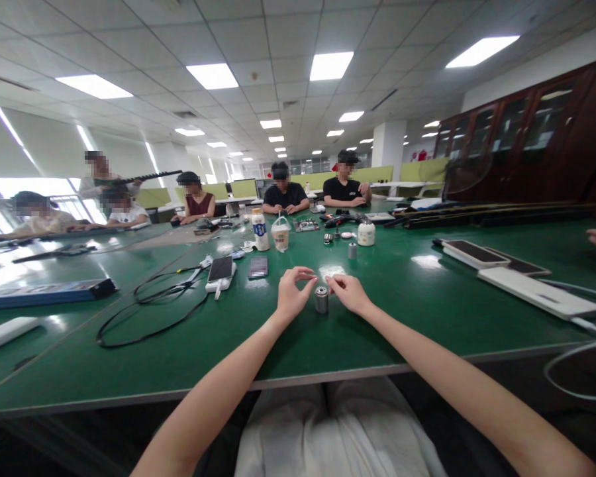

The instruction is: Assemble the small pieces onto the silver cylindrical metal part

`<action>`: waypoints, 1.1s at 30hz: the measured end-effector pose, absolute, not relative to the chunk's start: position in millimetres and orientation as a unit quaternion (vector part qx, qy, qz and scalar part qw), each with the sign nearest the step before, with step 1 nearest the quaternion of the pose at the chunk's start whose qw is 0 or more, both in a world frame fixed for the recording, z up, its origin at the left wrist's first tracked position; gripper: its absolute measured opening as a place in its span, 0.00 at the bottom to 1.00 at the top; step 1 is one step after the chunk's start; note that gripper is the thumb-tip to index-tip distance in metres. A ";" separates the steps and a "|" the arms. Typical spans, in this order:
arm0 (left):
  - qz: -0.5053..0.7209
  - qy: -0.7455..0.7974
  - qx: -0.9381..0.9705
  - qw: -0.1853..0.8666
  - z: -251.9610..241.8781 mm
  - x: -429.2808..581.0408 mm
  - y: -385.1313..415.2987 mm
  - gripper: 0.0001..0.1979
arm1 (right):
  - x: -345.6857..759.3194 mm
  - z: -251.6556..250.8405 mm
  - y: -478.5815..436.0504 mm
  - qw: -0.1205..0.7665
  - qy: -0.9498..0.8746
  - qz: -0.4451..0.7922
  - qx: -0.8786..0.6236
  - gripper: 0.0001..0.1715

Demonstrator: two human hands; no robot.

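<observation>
A small grey metal cylinder [321, 301] with a round fitting on top stands upright on the green table between my hands. My left hand [294, 295] is just left of it, thumb and fingers curved and apart, holding nothing visible. On its right, my right hand [350, 293] has thumb and fingertips pressed together; whatever may be between them is too small to make out. Behind the hands lies a clear plastic bag [332, 271]. A second grey cylinder [352, 250] stands farther back on the table.
Left of my hands lie a phone-like device [221, 270], black cables [139, 291] and a dark flat box [258, 267]. A bottle [260, 230], cup [281, 235] and white jar [366, 233] stand farther back. White power banks [539, 291] lie right. Several people sit around the table.
</observation>
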State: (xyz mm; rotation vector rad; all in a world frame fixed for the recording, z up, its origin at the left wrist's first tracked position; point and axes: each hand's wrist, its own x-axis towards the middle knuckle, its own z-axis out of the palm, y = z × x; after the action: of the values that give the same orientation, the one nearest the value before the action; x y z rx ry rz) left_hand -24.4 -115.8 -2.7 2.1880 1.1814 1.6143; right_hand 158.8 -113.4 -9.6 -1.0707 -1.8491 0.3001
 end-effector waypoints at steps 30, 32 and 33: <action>0.531 0.353 0.764 0.098 -2.1 -17.4 -129.4 0.14 | 158.5 -9.0 -114.8 0.470 -0.758 0.124 -0.434 0.28; 0.529 0.351 0.765 0.108 -2.9 -18.3 -128.3 0.14 | 158.7 -9.4 -114.3 0.471 -0.758 0.125 -0.434 0.28; 0.529 0.350 0.765 0.113 -3.2 -18.7 -127.9 0.14 | 158.7 -9.5 -114.2 0.470 -0.759 0.126 -0.433 0.28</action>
State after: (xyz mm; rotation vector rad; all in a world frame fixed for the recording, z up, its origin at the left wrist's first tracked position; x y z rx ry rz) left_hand -18.7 -127.9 -3.2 2.2443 1.0279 1.5517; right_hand 158.7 -114.2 -9.5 -1.0608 -1.8586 0.3076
